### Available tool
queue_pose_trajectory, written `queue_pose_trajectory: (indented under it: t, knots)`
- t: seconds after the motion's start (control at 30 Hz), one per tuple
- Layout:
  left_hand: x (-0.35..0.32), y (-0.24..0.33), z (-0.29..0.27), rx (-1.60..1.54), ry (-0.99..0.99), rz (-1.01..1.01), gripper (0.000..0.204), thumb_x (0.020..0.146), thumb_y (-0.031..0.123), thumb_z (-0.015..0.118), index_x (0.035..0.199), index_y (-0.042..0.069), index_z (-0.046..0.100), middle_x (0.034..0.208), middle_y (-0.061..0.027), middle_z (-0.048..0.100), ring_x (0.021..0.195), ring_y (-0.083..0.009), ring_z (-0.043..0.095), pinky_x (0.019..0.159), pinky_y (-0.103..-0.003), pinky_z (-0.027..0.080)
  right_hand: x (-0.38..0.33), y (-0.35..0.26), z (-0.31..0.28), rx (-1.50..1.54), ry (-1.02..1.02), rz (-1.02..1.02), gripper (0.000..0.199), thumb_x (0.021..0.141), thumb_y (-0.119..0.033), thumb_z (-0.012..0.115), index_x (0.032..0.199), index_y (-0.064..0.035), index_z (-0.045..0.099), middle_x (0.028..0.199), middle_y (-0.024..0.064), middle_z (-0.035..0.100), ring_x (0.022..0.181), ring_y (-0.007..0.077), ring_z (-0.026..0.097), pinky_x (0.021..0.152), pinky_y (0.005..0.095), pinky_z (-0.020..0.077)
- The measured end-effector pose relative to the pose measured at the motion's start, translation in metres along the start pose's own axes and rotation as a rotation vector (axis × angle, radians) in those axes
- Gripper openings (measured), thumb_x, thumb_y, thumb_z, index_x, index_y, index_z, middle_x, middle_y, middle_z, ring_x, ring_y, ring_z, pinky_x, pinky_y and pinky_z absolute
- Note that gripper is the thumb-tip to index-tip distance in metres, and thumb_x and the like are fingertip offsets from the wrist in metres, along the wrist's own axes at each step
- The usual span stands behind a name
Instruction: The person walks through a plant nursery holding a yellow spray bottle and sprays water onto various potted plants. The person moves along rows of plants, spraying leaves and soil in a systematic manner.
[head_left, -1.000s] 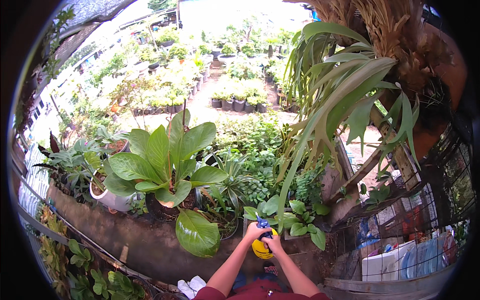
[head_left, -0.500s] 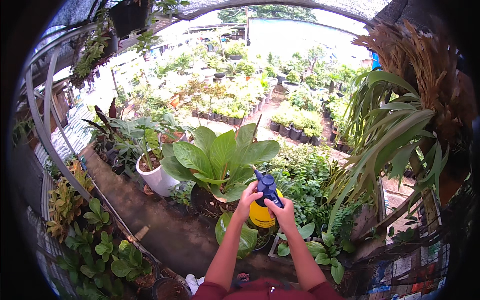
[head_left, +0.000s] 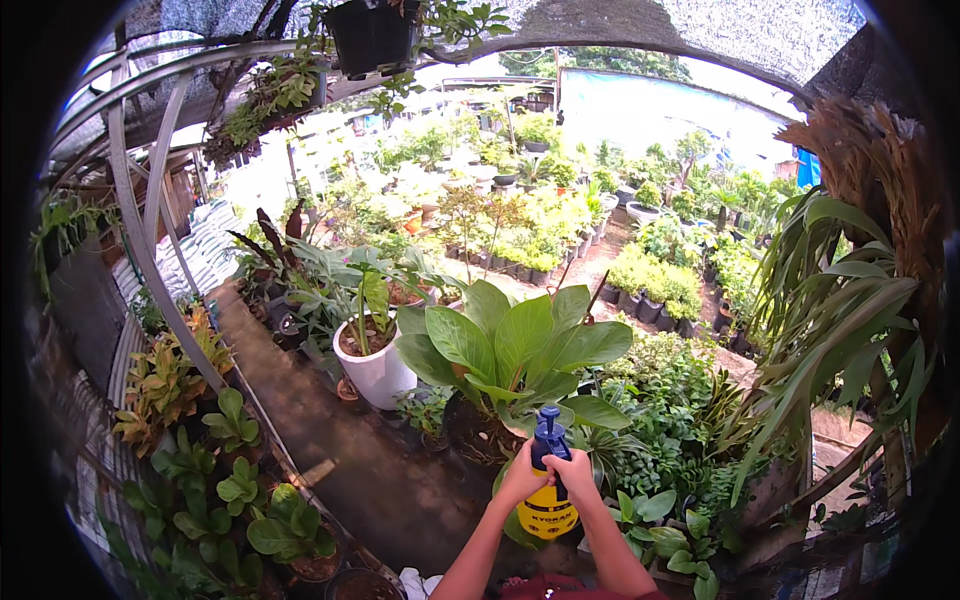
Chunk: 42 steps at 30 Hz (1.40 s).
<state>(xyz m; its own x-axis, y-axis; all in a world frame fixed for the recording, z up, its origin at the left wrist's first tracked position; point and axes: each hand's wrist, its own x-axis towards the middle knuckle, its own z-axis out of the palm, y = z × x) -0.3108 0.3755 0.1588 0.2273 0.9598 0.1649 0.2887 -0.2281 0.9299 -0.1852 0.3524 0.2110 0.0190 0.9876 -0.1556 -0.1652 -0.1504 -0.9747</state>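
Sprayer (head_left: 546,490) upright, nozzle pointing away.

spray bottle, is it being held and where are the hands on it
Yes: left hand and right hand both grip the yellow spray bottle around its upper part, below the blue pump top.

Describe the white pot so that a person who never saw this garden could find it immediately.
Find the big plant with broad green leaves just beyond the yellow spray bottle that both hands hold. The white pot stands directly to its left, beside the dark wet path. It is the only bright white, rounded pot nearby; those around it are dark.
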Motion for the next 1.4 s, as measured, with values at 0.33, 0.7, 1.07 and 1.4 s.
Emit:
queue_pose_trajectory:
  t: [0.33, 0.7, 1.07, 1.4]
  knots:
    - [0.0, 0.027, -0.052, -0.302, 0.366, 0.049, 0.034, 0.079, 0.012, 0.061, 0.109, 0.003, 0.049, 0.102, -0.0128, 0.054, 0.095, -0.0242, 0.054, 0.084, -0.034, 0.043, 0.008, -0.028, 0.043, -0.018, -0.094, -0.239, 0.016, 0.077, -0.012, 0.067, 0.082, -0.0009, 0.056, 0.065, 0.0022, 0.056, 0.054, 0.0084, 0.052, 0.053, 0.0224, 0.0413]
    - [-0.013, 0.053, -0.052, -0.424, 0.351, 0.153, 0.037, 0.096, 0.03, 0.037, 0.113, -0.001, 0.05, 0.093, -0.0099, 0.059, 0.086, -0.0174, 0.057, 0.076, -0.027, 0.043, 0.024, -0.026, 0.075, 0.002, -0.213, -0.285, 0.021, 0.09, -0.021, 0.056, 0.103, -0.0042, 0.052, 0.079, -0.0002, 0.055, 0.06, 0.0049, 0.052, 0.054, 0.0197, 0.0435]
    - [-0.042, 0.003, -0.07, -0.907, 0.186, -0.188, 0.023, 0.093, 0.025, 0.046, 0.092, 0.003, 0.052, 0.067, -0.0035, 0.053, 0.051, -0.0123, 0.052, 0.05, -0.023, 0.042, 0.018, -0.021, 0.084, -1.288, -0.209, -0.385, 0.037, 0.088, -0.033, 0.055, 0.091, 0.0031, 0.058, 0.073, 0.0132, 0.058, 0.079, 0.0236, 0.061, 0.069, 0.0361, 0.0473]
    - [-0.05, 0.008, -0.09, -0.688, 0.276, -0.093, 0.029, 0.094, 0.026, 0.049, 0.081, 0.0, 0.056, 0.063, -0.001, 0.051, 0.048, -0.0073, 0.045, 0.047, -0.021, 0.037, 0.068, -0.039, 0.134, 0.131, -0.169, -0.429, 0.025, 0.085, -0.023, 0.063, 0.088, 0.0012, 0.058, 0.086, 0.008, 0.059, 0.078, 0.0173, 0.06, 0.072, 0.0284, 0.0477]
